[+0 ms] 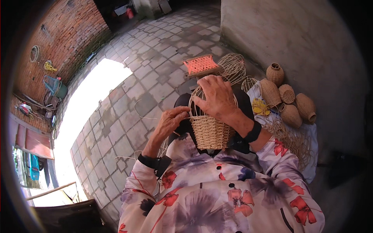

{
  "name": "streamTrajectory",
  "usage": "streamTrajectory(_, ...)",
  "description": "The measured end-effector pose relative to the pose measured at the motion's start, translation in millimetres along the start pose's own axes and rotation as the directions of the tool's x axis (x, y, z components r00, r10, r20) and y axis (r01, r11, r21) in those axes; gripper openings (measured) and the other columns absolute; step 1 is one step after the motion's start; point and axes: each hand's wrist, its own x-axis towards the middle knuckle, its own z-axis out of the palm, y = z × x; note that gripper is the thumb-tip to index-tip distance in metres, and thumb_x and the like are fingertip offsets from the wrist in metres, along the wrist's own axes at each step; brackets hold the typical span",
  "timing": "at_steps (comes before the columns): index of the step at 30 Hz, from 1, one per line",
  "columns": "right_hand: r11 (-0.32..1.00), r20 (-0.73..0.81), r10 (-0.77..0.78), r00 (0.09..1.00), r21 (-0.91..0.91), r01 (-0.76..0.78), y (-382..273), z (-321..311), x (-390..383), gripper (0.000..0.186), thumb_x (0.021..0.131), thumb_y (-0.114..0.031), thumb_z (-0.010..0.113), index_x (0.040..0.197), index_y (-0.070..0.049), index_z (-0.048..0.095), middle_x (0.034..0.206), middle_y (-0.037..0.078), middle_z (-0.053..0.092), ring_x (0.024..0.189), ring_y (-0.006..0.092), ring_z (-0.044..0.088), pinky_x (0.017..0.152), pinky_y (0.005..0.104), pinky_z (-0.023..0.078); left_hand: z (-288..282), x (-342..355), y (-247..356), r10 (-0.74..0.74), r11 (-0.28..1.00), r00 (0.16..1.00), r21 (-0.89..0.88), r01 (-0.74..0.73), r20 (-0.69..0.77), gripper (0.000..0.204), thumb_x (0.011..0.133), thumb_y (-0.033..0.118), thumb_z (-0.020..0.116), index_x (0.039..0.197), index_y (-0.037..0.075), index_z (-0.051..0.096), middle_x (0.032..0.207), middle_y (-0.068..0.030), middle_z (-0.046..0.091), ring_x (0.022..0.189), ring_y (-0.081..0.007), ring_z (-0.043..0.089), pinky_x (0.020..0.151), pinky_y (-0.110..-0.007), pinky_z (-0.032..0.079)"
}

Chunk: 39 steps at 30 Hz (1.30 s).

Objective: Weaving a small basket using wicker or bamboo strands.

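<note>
A half-woven wicker basket (211, 134) rests in my lap, tilted, with its closely woven part toward me. Bare upright stakes (195, 101) rise from its far side and bend inward. My right hand (217, 100) lies over these stakes, fingers curled round them; the fingertips are partly hidden. At the basket's left edge, my left hand (171, 121) has its fingers pressed together on a thin weaving strand. A loose loop of that strand (140, 112) curves out to the left above the paving. Both wrists wear black bands.
A small stool with an orange woven seat (200, 65) stands ahead, beside a bundle of bent canes (232, 66). To the right, several finished wicker baskets (292, 114) and loose strands (285, 138) lie on white sheeting by a wall (287, 42). Grey paving (155, 73) stretches left.
</note>
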Motion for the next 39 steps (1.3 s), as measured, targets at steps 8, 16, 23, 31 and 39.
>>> streamTrajectory(8,0.957,0.038,0.133,0.990,0.254,-0.138,18.5,-23.8,-15.9,0.041,0.079,-0.034,0.069,0.106,-0.005,0.059,0.111,0.015,0.055,0.108,0.0339,0.051,0.093,0.0435,0.041,1.3,-4.9,41.4,0.241,0.969,0.956,0.022,-0.248,0.165,0.024,0.087,0.011,0.060,0.108,0.001,0.067,0.092,-0.0089,0.071,0.083,-0.0175,0.064,0.078,-0.031,0.050)
streamTrajectory(16,0.946,-0.062,0.256,0.965,0.220,-0.237,44.5,-18.4,-33.0,0.051,0.076,-0.028,0.068,0.120,-0.006,0.051,0.110,0.018,0.057,0.106,0.0371,0.053,0.091,0.0439,0.043,2.8,-14.6,64.4,0.412,0.774,0.894,0.449,-0.446,0.176,0.020,0.088,0.020,0.065,0.099,0.004,0.067,0.078,-0.0067,0.066,0.077,-0.0171,0.064,0.070,-0.031,0.050)
streamTrajectory(23,0.594,0.342,0.557,0.757,0.474,-0.651,65.0,-11.9,-75.0,0.060,0.075,-0.019,0.067,0.129,-0.004,0.045,0.107,0.020,0.061,0.089,0.0243,0.063,0.075,0.0364,0.051,17.6,-66.9,10.9,-0.182,0.938,0.932,-0.230,0.260,0.313,0.033,0.101,0.035,0.047,0.099,0.003,0.058,0.075,-0.0052,0.064,0.069,-0.0130,0.065,0.059,-0.027,0.052)
streamTrajectory(31,0.629,0.078,0.506,0.859,0.647,-0.430,52.6,-26.3,-93.4,0.057,0.075,-0.007,0.068,0.127,-0.001,0.045,0.110,0.017,0.060,0.086,0.0174,0.061,0.067,0.0278,0.053,38.7,-36.2,-7.5,-0.545,0.726,0.833,-0.441,0.527,0.098,0.054,0.088,0.058,0.059,0.091,0.004,0.058,0.064,-0.0006,0.052,0.052,-0.0090,0.052,0.048,-0.024,0.044)
streamTrajectory(39,0.579,0.071,0.548,0.834,0.688,-0.438,58.8,-26.7,-95.9,0.055,0.076,-0.007,0.068,0.125,0.001,0.046,0.109,0.017,0.060,0.088,0.0180,0.061,0.069,0.0292,0.055,40.8,-40.5,-16.5,-0.479,0.430,0.775,-0.659,0.617,0.413,0.027,0.087,0.038,0.069,0.087,0.012,0.064,0.073,0.0053,0.058,0.056,-0.0064,0.052,0.056,-0.024,0.046)
